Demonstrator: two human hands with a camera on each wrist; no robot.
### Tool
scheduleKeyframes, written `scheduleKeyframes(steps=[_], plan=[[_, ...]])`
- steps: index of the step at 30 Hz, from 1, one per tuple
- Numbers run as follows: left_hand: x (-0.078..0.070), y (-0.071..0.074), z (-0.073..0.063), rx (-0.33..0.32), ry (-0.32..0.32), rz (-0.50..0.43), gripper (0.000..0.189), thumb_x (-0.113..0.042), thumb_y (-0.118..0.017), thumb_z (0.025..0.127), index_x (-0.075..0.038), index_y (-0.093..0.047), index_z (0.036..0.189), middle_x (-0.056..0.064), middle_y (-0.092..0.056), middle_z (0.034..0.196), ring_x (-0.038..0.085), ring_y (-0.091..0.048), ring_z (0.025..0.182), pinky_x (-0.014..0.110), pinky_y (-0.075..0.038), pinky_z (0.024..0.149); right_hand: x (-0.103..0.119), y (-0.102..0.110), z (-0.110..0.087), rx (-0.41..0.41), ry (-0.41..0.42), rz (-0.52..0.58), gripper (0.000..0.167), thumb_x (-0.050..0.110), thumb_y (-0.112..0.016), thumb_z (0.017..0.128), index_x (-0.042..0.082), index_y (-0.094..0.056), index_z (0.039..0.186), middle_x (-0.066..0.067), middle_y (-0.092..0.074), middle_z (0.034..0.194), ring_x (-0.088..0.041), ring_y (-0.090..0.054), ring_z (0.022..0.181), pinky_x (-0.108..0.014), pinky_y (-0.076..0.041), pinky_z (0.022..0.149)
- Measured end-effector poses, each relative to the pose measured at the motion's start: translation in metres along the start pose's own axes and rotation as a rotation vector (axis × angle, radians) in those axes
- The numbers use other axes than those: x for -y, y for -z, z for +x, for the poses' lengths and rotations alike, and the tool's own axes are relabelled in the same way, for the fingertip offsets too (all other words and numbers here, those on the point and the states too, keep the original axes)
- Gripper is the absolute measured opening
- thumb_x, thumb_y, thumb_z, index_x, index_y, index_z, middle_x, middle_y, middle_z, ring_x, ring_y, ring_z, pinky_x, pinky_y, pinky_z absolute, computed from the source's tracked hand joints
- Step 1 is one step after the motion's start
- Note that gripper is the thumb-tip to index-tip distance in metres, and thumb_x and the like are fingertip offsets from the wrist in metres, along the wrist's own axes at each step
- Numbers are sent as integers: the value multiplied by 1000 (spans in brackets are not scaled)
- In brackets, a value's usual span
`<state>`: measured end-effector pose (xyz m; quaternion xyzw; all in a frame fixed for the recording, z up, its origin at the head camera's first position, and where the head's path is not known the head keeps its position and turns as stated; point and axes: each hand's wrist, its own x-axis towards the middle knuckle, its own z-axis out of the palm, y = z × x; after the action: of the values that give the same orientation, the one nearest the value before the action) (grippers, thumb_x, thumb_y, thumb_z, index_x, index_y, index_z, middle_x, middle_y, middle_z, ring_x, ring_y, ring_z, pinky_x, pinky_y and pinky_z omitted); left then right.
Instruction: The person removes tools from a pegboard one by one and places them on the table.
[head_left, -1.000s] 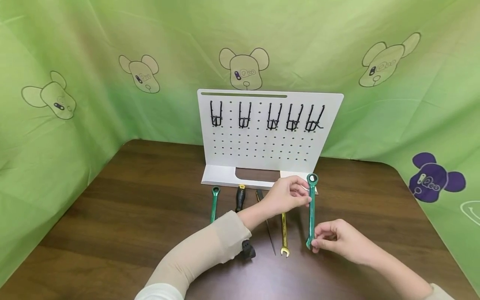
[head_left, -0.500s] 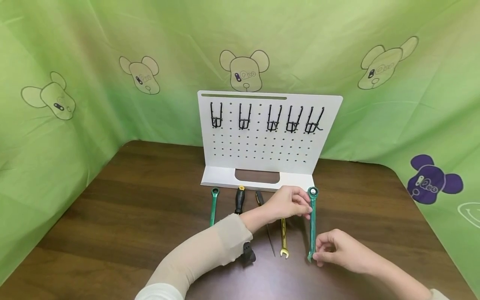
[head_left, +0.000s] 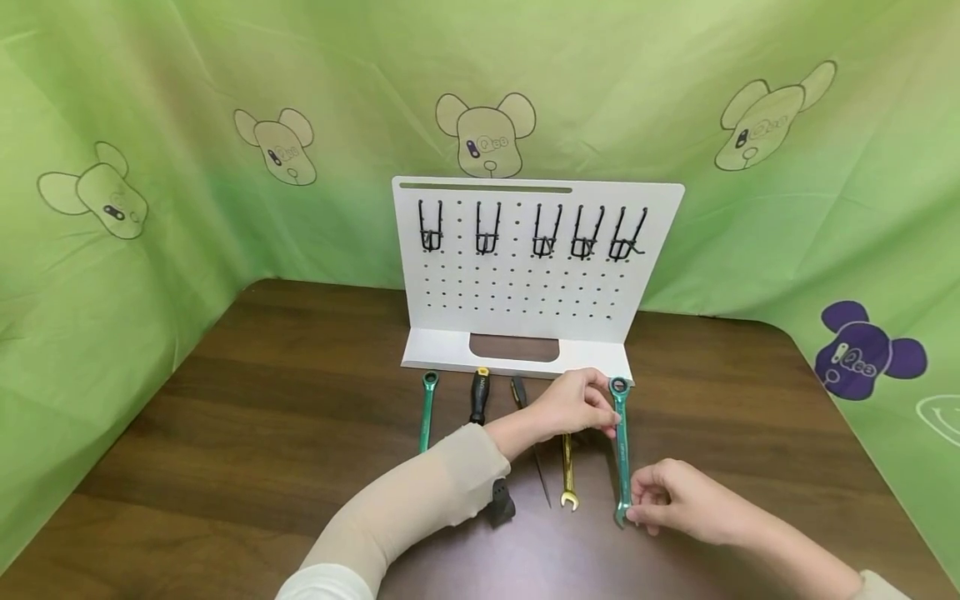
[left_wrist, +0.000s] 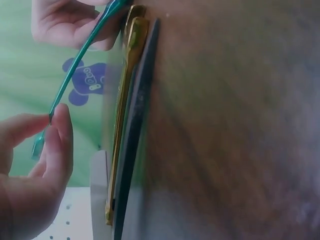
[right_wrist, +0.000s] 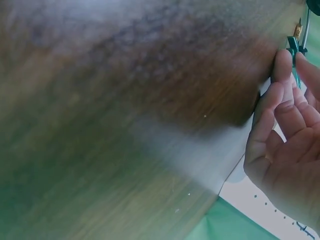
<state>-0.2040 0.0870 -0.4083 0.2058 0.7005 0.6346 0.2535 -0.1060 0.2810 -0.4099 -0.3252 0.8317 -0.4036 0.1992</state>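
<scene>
A green ratchet wrench (head_left: 622, 454) stretches between both hands, its ring end toward the pegboard and its open end toward me. My left hand (head_left: 572, 406) pinches it just below the ring; the left wrist view shows thumb and fingertips meeting on the thin shank (left_wrist: 75, 65). At the other end, my right hand (head_left: 688, 504) holds the open-jawed tip between thumb and fingers. Directly left of it lies a gold wrench (head_left: 568, 475), its upper part hidden under my left hand. A slim dark-handled tool (head_left: 519, 392) with a thin pointed shaft lies beside that.
Behind the tools stands a white pegboard (head_left: 517, 292) carrying several black double hooks (head_left: 486, 233). Farther left on the brown table (head_left: 225, 433) lie a black and yellow screwdriver (head_left: 480, 396) and another green wrench (head_left: 427, 412), both partly covered by my left sleeve (head_left: 427, 492).
Both hands have brought the green wrench down and toward me from in front of the pegboard's base. In the last half second its ring end has swung slightly left.
</scene>
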Motion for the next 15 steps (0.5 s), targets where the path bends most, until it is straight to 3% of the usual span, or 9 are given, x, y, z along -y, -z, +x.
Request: scheduleKeyframes(steps=[4,7,12,15], plan=[[1,1,3,-12,-17,63,37,9,-71,84,3,-54,116,22,-73,86,15,-71,65,15,-53,64,-1,-1,0,-3,6,-15,16,6,-68,91,8,-62,77,-5,-62,55,7,-50,55,-16,-39,46],[-2,2,5,-34,-34,164,41,6,-73,82,3,-57,119,17,-74,85,5,-67,65,12,-46,60,0,-1,-1,-11,12,-23,17,6,-69,91,8,-62,76,-5,-60,54,9,-48,55,-16,-39,45],[-7,7,7,-55,-43,357,38,-2,-77,82,0,-62,117,9,-75,85,-3,-58,62,9,-45,61,2,-2,0,-25,-2,-6,18,7,-69,90,8,-61,74,-7,-58,53,11,-45,54,-16,-38,44],[-9,8,8,-59,-46,413,34,-4,-77,82,-1,-65,113,6,-75,84,-4,-55,61,9,-44,61,3,-3,1,-30,-19,-7,19,9,-70,90,8,-61,74,-6,-58,52,11,-44,53,-16,-38,44]])
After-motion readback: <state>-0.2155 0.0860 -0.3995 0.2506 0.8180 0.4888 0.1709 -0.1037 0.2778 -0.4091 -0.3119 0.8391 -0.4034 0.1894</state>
